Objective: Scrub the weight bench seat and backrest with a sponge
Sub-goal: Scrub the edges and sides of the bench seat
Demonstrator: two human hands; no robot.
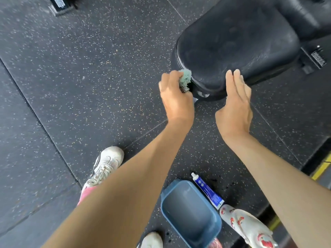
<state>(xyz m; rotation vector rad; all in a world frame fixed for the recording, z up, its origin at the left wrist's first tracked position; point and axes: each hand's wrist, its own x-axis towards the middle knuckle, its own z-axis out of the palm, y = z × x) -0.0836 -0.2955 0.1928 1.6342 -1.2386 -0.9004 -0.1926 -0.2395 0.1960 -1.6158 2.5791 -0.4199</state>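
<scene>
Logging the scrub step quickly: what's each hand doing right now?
Left hand: closed on the green sponge, pressed to the seat edge.
Right hand: open, fingers straight, holding nothing, by the seat's front edge.

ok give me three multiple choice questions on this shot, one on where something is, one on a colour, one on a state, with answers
1. Where is the sponge?
A. in the basin
B. against the seat's near-left edge
C. on the floor

2. What colour is the basin on the floor?
A. blue
B. red
C. yellow

3. How is the right hand?
A. clenched round a tube
B. open, fingers straight
C. holding the sponge

Answers: 1 B, the left hand presses the sponge to the rim of the black seat. 2 A, its walls are blue. 3 B, it is flat and empty by the seat's near edge; the tube lies beside the basin.
</scene>
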